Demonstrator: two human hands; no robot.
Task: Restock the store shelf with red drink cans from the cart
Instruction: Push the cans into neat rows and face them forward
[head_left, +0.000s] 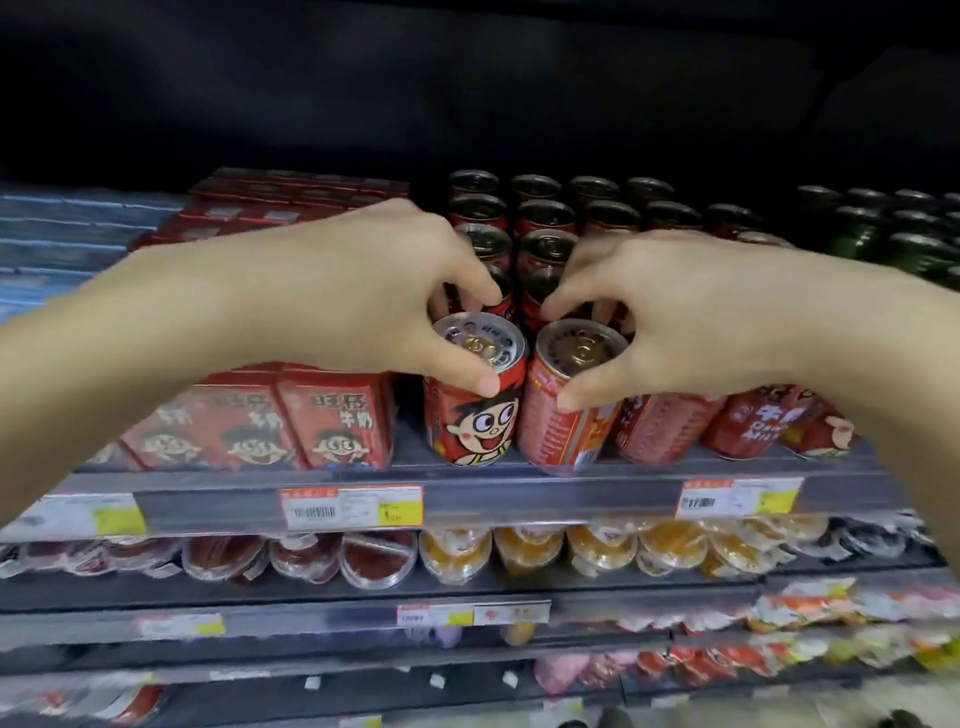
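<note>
Two bare forearms in from the lower corners, reaching over the shelf's front edge (519, 496). Left hand (358, 296) clamped from above on a red drink can (475, 410): thumb down the front wall just under the rim, fingers curled behind the top. Cartoon face on this can turned toward the camera. Right hand (691, 322) gripping a second red can (563, 415) the same way, thumb on the near side, fingers over the back of the lid (label here turned sideways, barcode showing). Both cans upright or nearly so at the front edge of the shelf, side by side and touching or almost touching; blur too strong to tell whether their bases rest on the shelf. Behind them, rows of like cans (545, 213) running toward the back edge, silver tops up. More red cans (753, 421) at the front edge to the right, partly under the right wrist. Red drink cartons (332, 423) with the same cartoon face just left of the held cans. Green cans (893, 228) at the far right end. Price tags (350, 506) clipped along the front edge. Jelly cups (602, 545) on the shelf below.
</note>
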